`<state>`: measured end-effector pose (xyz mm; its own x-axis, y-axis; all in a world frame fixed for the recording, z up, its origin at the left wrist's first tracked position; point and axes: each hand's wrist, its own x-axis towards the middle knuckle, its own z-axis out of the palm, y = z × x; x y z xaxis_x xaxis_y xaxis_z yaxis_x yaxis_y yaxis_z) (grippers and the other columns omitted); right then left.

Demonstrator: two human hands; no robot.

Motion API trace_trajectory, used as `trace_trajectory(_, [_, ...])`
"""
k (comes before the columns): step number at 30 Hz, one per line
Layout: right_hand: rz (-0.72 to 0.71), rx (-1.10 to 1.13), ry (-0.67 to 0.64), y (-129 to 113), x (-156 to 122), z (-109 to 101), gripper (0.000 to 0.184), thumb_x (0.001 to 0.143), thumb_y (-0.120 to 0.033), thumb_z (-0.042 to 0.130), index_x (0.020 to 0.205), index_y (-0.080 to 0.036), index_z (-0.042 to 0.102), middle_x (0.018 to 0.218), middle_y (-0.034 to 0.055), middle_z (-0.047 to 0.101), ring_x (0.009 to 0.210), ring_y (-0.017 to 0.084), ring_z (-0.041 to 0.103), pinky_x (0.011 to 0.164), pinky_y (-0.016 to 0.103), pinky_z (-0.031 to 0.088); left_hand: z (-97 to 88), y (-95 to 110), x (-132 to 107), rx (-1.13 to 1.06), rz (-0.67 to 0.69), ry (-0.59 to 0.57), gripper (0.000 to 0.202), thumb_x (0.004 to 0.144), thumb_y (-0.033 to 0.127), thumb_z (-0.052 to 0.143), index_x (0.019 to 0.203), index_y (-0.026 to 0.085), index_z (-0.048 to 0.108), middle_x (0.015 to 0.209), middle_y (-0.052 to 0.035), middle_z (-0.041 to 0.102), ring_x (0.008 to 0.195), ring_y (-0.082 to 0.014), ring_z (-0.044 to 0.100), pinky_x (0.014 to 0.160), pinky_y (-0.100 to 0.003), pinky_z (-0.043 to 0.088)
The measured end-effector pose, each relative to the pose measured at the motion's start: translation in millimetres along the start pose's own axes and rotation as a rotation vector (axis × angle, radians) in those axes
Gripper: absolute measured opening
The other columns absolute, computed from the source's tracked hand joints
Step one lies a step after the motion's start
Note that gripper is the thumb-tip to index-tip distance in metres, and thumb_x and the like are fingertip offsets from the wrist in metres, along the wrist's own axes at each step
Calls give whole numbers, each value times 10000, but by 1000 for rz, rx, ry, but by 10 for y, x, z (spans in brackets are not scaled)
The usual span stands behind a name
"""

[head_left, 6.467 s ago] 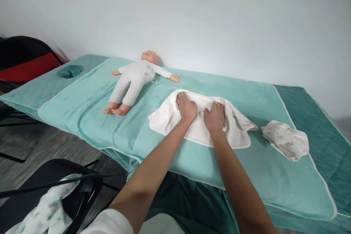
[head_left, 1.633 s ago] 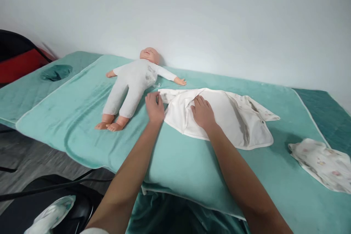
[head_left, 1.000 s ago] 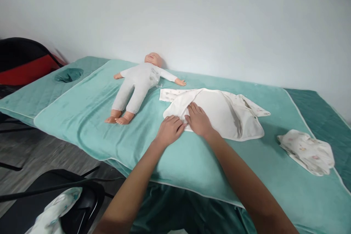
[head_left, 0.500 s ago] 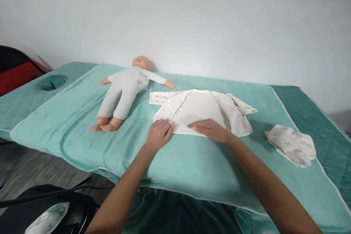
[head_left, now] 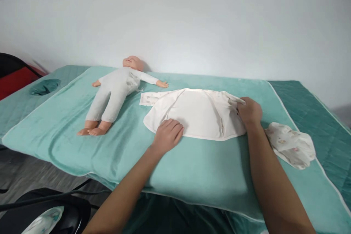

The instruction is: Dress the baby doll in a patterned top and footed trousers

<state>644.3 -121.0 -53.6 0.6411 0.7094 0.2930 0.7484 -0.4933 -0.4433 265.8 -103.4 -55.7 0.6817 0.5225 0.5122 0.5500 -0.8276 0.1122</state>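
A white baby shirt (head_left: 194,113) lies spread open on the green sheet, its inner side facing up. My left hand (head_left: 168,136) rests on its lower edge, fingers together and lying flat over the cloth. At the shirt's right end, my right hand (head_left: 250,111) is closed around the sleeve, with the fingertips partly hidden. The left sleeve stretches out towards a baby doll (head_left: 117,84) in a white suit, which lies on its back with bare feet towards me.
A crumpled patterned white cloth (head_left: 292,144) lies right of my right forearm. The green sheet (head_left: 197,168) covers a padded table with a face hole (head_left: 45,86) at the left. Behind is a white wall (head_left: 175,33). A black chair (head_left: 74,208) stands at lower left.
My right hand has moved right from the shirt's middle and taken hold of its right sleeve. My left hand has shifted slightly right along the lower edge. The view has shifted a little.
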Motion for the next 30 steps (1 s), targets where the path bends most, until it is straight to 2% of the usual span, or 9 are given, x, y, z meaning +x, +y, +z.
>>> trace_trajectory(5, [122,285,338,219,254,62,353,810,-263,509,1098,-134,668,1039,153,706,901,256,651,854,398,507,284,319,412,-143,-34,-138,264,1018,293,407,1107,195,635,1101,-76,702,1028,-212,598,851,-370,451])
trace_trajectory(7, [93,294,459,273,249,106,380,783,-247,509,1119,-124,636,1093,161,678,979,272,633,931,443,489,441,409,618,-183,-96,-157,297,1018,322,416,1217,192,595,1220,-79,679,1142,-220,580,916,-381,452])
trace_trajectory(9, [12,266,499,245,170,124,384,757,-246,528,1109,-126,623,1121,163,656,1072,300,602,996,492,453,607,478,836,-194,-165,-166,327,1013,332,426,1274,188,560,1308,-85,649,1216,-230,559,962,-399,443])
trace_trajectory(13, [-225,277,372,-23,-95,60,307,806,-221,492,1078,-162,619,1149,150,652,1135,282,581,997,465,466,879,565,1231,-162,-176,-197,364,1011,306,407,1340,188,510,1434,-97,578,1344,-250,485,1013,-450,418])
trace_trajectory(17, [-405,318,227,-261,-270,24,300,880,-164,410,1079,-195,632,1246,126,647,1207,241,564,1070,426,432,1000,616,1459,-115,-146,-196,369,996,257,391,1339,180,504,1472,-122,534,1348,-268,466,992,-468,426])
trace_trajectory(21, [-259,259,63,-211,-232,134,360,862,-225,460,1183,-151,605,1230,176,646,1173,296,572,1047,488,439,1025,631,1524,-96,-142,-151,362,957,193,413,1300,157,523,1433,-141,550,1292,-283,494,979,-451,430])
trace_trajectory(25, [-101,219,48,-94,-150,188,410,868,-310,499,1205,-103,611,1240,211,645,1187,330,562,1063,524,416,1040,602,1513,-138,-159,-140,430,943,170,403,1365,144,483,1449,-142,537,1298,-277,492,1007,-438,430])
trace_trajectory(27, [-128,258,16,-113,-161,166,412,896,-337,488,1220,-117,613,1239,185,659,1174,310,581,1057,496,435,1051,586,1505,-152,-153,-148,486,945,166,385,1428,150,439,1498,-135,500,1349,-269,458,1042,-438,421])
trace_trajectory(30, [-281,327,-8,-231,-240,109,399,920,-338,479,1237,-138,616,1285,161,645,1224,285,566,1091,460,427,1074,575,1511,-141,-124,-179,526,954,176,363,1479,176,406,1582,-107,414,1443,-263,376,1092,-458,401])
